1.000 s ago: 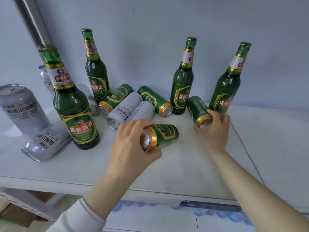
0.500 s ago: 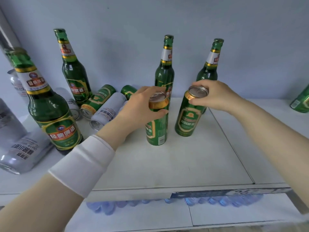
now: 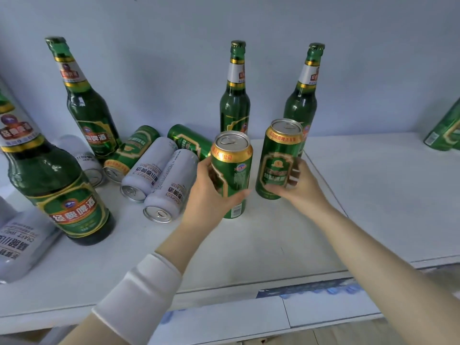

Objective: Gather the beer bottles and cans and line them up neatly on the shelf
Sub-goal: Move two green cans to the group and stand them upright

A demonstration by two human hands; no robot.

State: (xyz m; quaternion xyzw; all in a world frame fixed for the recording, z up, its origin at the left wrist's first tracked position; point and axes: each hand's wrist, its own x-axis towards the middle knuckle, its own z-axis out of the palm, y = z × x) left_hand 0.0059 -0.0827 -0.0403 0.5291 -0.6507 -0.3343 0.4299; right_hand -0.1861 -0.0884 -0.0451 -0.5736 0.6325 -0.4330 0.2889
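— Status of left hand (image 3: 206,195)?
— Wrapped round near green can (image 3: 234,170): thumb across the front, fingers behind. Upright on shelf (image 3: 249,250).
— Right hand (image 3: 302,188)?
— Grasping second green can (image 3: 278,158) low on the body, fingers curled round its right side. Also upright on the shelf, just beside the first, narrow gap between.
— Beyond the hands?
— Centre bottle (image 3: 235,100) standing behind the left-hand can, right bottle (image 3: 302,100) behind the right-hand can, both at the back wall.
— Left of the left hand?
— White can pair (image 3: 171,185) lying side by side, nearest the hand; lying green cans (image 3: 132,153) just behind. Further left, tall bottle (image 3: 84,103) and large near bottle (image 3: 54,180), both upright.
— Right of the right hand?
— Well apart, a green container (image 3: 445,130) cut by the frame edge; bottle or can, cannot tell.
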